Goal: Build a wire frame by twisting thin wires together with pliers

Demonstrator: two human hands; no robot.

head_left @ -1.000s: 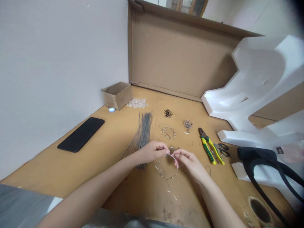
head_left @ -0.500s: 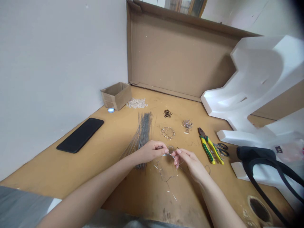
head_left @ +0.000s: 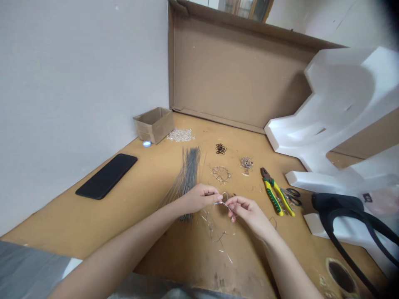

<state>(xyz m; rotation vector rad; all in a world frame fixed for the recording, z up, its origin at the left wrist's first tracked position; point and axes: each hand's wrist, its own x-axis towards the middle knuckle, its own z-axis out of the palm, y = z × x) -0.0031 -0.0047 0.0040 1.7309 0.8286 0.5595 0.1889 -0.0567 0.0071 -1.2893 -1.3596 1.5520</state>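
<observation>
No words or numbers are legible; the dark label (head_left: 368, 197) on the plastic bag (head_left: 382, 202) bears marks too blurred to read.

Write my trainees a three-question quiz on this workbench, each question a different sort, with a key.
1. True or false: the left hand and the right hand both touch thin wire.
2. Which lies right beside the small cardboard box? A) scissors B) black rings C) small pale pieces
3. Fill in: the pliers have yellow and ____ handles.

Key: 1. True. 2. C. 3. Green.
</observation>
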